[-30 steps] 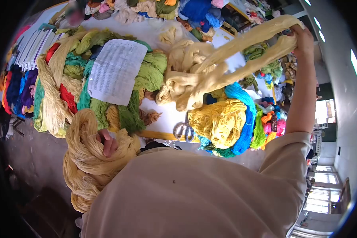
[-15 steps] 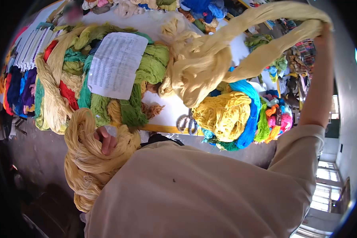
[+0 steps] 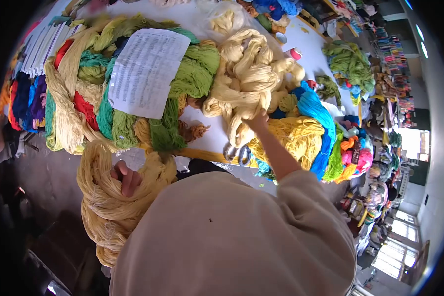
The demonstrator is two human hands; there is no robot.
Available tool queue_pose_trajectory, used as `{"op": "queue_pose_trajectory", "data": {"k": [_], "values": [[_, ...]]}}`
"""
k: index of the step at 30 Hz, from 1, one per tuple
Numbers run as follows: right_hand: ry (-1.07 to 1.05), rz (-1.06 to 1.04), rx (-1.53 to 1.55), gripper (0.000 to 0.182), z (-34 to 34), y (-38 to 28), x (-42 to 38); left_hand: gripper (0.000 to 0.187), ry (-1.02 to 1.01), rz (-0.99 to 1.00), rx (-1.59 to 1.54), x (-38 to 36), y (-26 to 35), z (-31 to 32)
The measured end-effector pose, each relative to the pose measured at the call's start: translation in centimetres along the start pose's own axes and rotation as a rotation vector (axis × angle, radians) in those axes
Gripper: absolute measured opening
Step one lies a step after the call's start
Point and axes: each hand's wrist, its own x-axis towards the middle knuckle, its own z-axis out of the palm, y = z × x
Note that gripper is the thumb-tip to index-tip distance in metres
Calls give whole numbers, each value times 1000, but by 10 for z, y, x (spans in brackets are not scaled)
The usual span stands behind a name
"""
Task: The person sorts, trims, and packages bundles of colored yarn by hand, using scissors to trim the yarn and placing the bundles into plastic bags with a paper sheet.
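Observation:
A thick bundle of pale yellow yarn skeins (image 3: 103, 207) hangs over my left arm at the lower left. My left hand (image 3: 127, 180) pokes out of it, fingers curled against the strands. On the table, my right hand (image 3: 256, 120) reaches into a loose heap of cream yarn skeins (image 3: 254, 74); its fingers close on strands at the heap's near side and are partly sunk in it. Just right of that hand lies a golden yellow yarn skein (image 3: 296, 140), with a bright blue yarn skein (image 3: 325, 148) beside it.
A printed sheet (image 3: 148, 74) covers part of a green, red and cream yarn pile (image 3: 195, 74) at left. Dark scissors handles (image 3: 238, 154) lie at the wooden table edge (image 3: 202, 154). More green yarn (image 3: 350, 66) and a pink-ended spool (image 3: 295, 53) sit farther back.
My right hand has come down and inward from high at the right, and the long cream skein it held up now lies on the heap. My left hand has barely moved.

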Motion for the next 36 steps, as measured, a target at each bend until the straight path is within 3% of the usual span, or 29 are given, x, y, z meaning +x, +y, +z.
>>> {"op": "queue_pose_trajectory", "data": {"k": [2, 3, 4, 6, 7, 9, 10, 11, 12, 13, 15, 16, 17, 18, 19, 20, 23, 25, 28, 30, 33, 36], "values": [[45, -18, 202, 117, 32, 9, -4, 33, -40, -36, 84, -5, 0, -13], [-90, 86, 323, 114, 24, 4, -9, 33, -34, -33, 93, -3, 0, -11], [-71, 6, 533, 108, 11, 7, -19, 35, -78, -64, 72, 0, -2, -10], [-187, -19, 288, 92, -46, 1, -12, 37, -142, -104, 53, 0, -2, -14], [-153, -91, 239, 58, -76, 13, -6, 37, -149, -115, 51, -1, -1, -12], [238, -740, -315, 23, -162, 58, -1, 37, -125, -99, -4, 2, 3, -8], [139, -428, 498, 26, -220, 48, -23, 37, -146, -102, -6, 5, 7, -8], [249, -516, 868, 32, -265, 46, -32, 35, -188, -91, -21, 9, 10, -9], [259, -540, 1249, 26, -317, -4, -90, 32, -227, -76, -38, 12, 11, -10], [473, -576, 1326, 31, -352, -2, -90, 33, -273, -73, -43, 14, 12, -8], [597, -839, 1436, 43, -426, -35, -132, 33, -332, -97, -51, 17, 18, -6], [480, -1003, 1488, 45, -452, -44, -153, 32, -380, -134, -51, 15, 19, -5], [125, -1246, 1502, 46, -490, -32, -147, 32, -387, -134, -57, 12, 19, -6], [745, -771, 1370, 46, -503, -74, -164, 33, -384, -129, -70, 9, 19, -7], [858, -691, 1211, 46, -511, -94, -176, 34, -381, -130, -84, 6, 19, -8], [828, -859, 1249, 43, -542, -78, -160, 34, -389, -140, -89, 2, 21, -10], [942, -959, 1004, 37, -593, -102, -180, 38, -424, -163, -114, -6, 23, -18], [1217, -840, 412, 33, -620, -124, -183, 37, -407, -148, -117, -8, 25, -14], [1618, -286, -858, 27, -630, -153, -232, 38, -414, -108, -85, -6, 28, -13], [1670, -71, -1229, 23, -614, -165, -257, 38, -341, -68, -99, -17, 22, -13], [1595, -444, -711, 23, -648, -153, -230, 38, -423, -123, -51, -10, 32, -7], [1533, -596, -453, 22, -665, -153, -214, 39, -395, -58, -117, -18, 25, -15]]}}
